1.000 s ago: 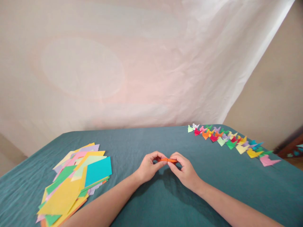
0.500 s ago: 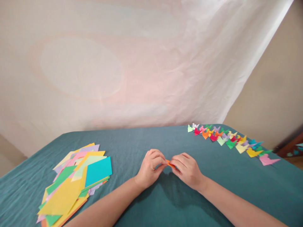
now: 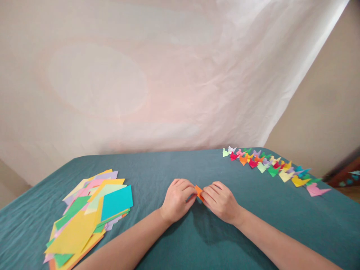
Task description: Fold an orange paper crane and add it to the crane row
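A small piece of folded orange paper (image 3: 199, 192) is pinched between my two hands over the middle of the table. My left hand (image 3: 179, 197) grips its left side with thumb and fingers. From the right, my right hand (image 3: 221, 201) holds the other side, fingers curled inward. Both hands cover much of the paper, so its full folded shape is hidden. Only a pointed orange part shows between the fingertips.
Loose coloured paper sheets (image 3: 81, 221) lie in an overlapping pile at the left, a blue sheet (image 3: 117, 202) on top. Several folded paper birds (image 3: 263, 167) stand in rows at the right. A dark green cloth (image 3: 157, 165) covers the table, with a pale sheet (image 3: 174, 75) hanging behind.
The orange paper has turned between my fingers, and more of it shows, with a point sticking up. Both hands stay in nearly the same place.
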The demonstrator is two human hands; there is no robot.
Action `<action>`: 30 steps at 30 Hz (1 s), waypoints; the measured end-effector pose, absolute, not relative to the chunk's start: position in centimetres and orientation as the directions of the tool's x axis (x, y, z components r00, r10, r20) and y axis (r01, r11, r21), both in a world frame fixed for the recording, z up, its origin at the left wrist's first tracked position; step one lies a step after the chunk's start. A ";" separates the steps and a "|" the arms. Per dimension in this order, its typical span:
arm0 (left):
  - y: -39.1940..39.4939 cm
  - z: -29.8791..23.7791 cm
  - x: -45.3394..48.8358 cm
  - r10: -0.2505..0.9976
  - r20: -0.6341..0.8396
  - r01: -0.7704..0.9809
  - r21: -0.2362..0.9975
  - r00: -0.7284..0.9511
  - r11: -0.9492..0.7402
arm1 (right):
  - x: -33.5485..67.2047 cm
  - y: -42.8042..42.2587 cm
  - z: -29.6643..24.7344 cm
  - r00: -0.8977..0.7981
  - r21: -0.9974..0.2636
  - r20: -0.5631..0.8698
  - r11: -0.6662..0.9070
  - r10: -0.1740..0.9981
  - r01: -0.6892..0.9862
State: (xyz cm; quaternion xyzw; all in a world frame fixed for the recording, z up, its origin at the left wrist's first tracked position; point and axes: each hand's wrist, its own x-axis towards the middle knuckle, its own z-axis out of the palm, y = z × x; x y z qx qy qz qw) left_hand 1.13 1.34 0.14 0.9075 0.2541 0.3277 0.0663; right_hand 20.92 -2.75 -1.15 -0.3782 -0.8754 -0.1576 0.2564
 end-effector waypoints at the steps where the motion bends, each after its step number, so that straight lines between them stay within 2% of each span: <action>1: 1.4 0.1 1.1 0.500 0.552 0.427 0.267 0.667 -0.864 | 20.8 -2.7 -1.2 -0.573 0.067 0.574 0.664 0.585 0.745; 6: 1.9 0.0 1.3 0.484 0.514 0.434 0.223 0.708 -0.873 | 20.6 -2.2 -1.5 -0.567 0.106 0.577 0.634 0.588 0.766; 13: 2.1 -0.4 1.4 0.550 0.429 0.430 0.349 0.717 -0.833 | 20.4 -1.8 -2.0 -0.586 0.212 0.510 0.569 0.630 0.795; 18: 2.3 -0.7 1.5 0.565 0.381 0.435 0.378 0.732 -0.818 | 20.0 -2.2 -1.8 -0.544 0.190 0.465 0.522 0.699 0.832; 24: 2.5 -1.0 1.7 0.584 0.371 0.452 0.387 0.722 -0.804 | 20.5 -2.0 -1.6 -0.504 0.041 0.415 0.537 0.758 0.842; 30: 2.8 -1.5 1.8 0.647 0.365 0.478 0.455 0.670 -0.751 | 22.0 -1.5 -1.4 -0.451 -0.369 0.353 0.565 0.820 0.738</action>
